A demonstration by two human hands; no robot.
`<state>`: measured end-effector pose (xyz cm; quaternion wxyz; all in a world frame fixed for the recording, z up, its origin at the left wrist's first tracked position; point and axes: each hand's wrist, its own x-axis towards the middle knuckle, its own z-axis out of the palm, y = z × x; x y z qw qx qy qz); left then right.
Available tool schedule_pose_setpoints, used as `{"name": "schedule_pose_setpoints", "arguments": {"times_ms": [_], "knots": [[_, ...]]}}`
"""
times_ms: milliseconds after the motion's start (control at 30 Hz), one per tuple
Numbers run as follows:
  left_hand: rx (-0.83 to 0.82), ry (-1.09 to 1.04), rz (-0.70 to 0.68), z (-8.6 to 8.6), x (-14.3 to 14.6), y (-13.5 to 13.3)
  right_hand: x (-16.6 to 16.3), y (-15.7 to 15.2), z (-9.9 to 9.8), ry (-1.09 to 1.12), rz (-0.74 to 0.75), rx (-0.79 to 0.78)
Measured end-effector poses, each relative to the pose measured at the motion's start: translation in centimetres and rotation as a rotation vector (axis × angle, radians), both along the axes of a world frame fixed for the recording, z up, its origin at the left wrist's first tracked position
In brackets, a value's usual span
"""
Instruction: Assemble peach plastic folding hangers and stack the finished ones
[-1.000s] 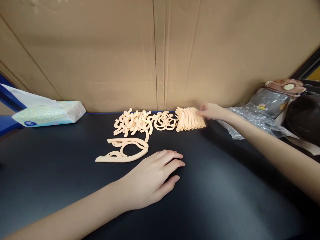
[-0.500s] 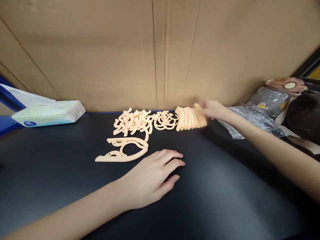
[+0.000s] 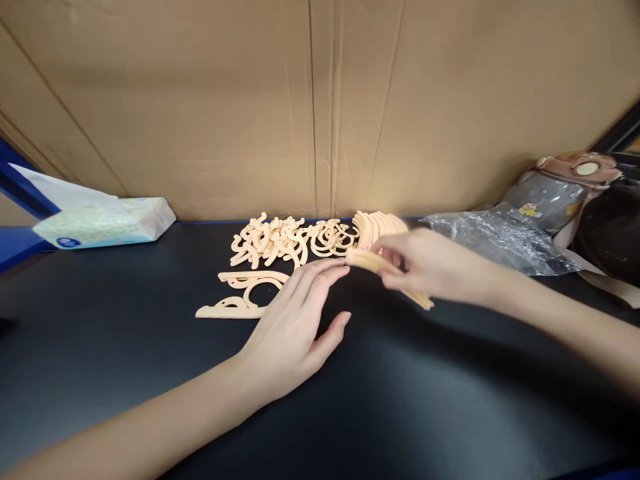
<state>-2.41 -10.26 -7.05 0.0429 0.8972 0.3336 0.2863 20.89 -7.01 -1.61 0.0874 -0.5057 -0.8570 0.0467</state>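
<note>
Black counter (image 3: 450,407), cardboard wall (image 3: 200,107) behind. Right hand (image 3: 433,263) blurred, fingers closed on a beige hanger piece (image 3: 364,259) over the counter, middle hidden. Left hand (image 3: 287,317) empty, thumb apart, near the piece's end, screening one end of the folding hanger (image 3: 227,312).

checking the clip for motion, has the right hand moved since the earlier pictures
Yes: judged against the cardboard wall, the right hand has come away from it, toward the viewer.
</note>
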Motion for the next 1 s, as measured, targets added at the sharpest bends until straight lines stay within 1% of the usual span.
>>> {"name": "schedule_pose_setpoints", "arguments": {"times_ms": [67,133,200,300,433,600,1000], "knots": [[0.005,0.001,0.009,0.0,0.0,0.1,-0.7,-2.1,-0.9,-0.004,0.1,-0.013],[0.005,0.021,0.001,-0.1,0.1,0.1,-1.2,-3.5,-1.7,-0.003,0.2,-0.018],[0.005,0.041,-0.011,-0.1,0.1,0.1,-1.3,-4.2,-2.3,-0.001,0.27,-0.018],[-0.017,0.096,-0.043,-0.2,0.2,0.1,-1.3,-4.3,-2.9,-0.038,0.327,0.017],[-0.062,0.159,-0.075,-0.1,0.4,0.2,-1.3,-4.1,-3.6,-0.107,0.36,0.07],[-0.052,0.168,-0.077,-0.2,0.4,0.2,-1.2,-4.2,-4.2,-0.117,0.366,0.152],[-0.046,0.181,-0.068,-0.2,0.4,0.2,-1.0,-4.1,-4.6,-0.131,0.373,0.185]]}}
